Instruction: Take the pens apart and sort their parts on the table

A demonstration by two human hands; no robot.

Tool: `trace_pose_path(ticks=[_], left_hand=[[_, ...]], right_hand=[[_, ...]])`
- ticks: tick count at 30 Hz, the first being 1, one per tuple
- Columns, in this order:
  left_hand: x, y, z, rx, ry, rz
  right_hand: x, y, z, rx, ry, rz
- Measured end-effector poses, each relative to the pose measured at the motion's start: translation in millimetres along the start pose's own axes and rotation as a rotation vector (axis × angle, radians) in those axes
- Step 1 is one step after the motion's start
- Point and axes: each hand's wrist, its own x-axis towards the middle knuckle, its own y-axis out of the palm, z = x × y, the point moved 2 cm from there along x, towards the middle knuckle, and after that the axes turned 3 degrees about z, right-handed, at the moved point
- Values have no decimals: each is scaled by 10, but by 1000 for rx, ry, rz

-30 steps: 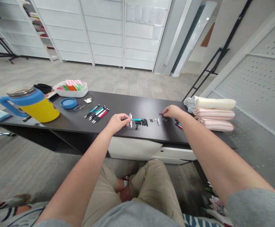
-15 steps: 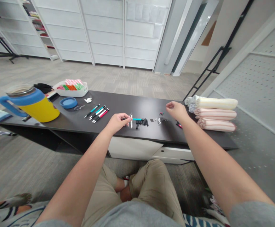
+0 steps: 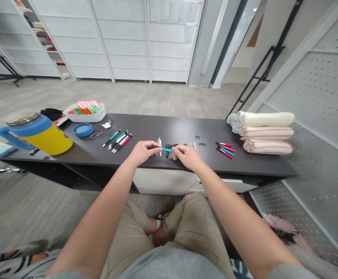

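Note:
A teal and black pen [image 3: 166, 149] is held level over the front middle of the desk. My left hand [image 3: 146, 152] is closed round its black end. My right hand [image 3: 185, 155] pinches at its teal right end; whether a small piece is also between those fingertips I cannot tell. Beneath the pen lie thin white refills [image 3: 160, 142] and a row of black grips [image 3: 167, 151], partly covered by my right hand. Just beyond that hand are small clear and silvery parts [image 3: 194, 145], short dark springs [image 3: 202, 143] and tiny coloured pieces [image 3: 198, 136].
Assembled pens [image 3: 122, 142] lie left of my hands, coloured barrels [image 3: 225, 149] to the right. Rolled towels [image 3: 267, 133] are stacked at the right end. Leftward stand a yellow and blue mug [image 3: 48, 137], a blue lid [image 3: 83, 130] and a white tray [image 3: 99, 114] of packets.
My right hand has come left from over the small coloured pieces to the pen's teal end, uncovering the barrels at right. My left hand keeps the pen in nearly the same place.

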Motion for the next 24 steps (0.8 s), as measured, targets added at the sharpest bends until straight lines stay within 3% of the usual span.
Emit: trace_pose_path(ticks=[8, 16, 24], left_hand=[[15, 6, 31, -49, -24, 6], [10, 0, 27, -41, -9, 9], [5, -14, 16, -167, 15, -27]], right_hand=[[-28, -16, -87, 237, 60, -39], [-31, -1, -119, 263, 43, -73], [-42, -16, -173, 279, 69, -152]])
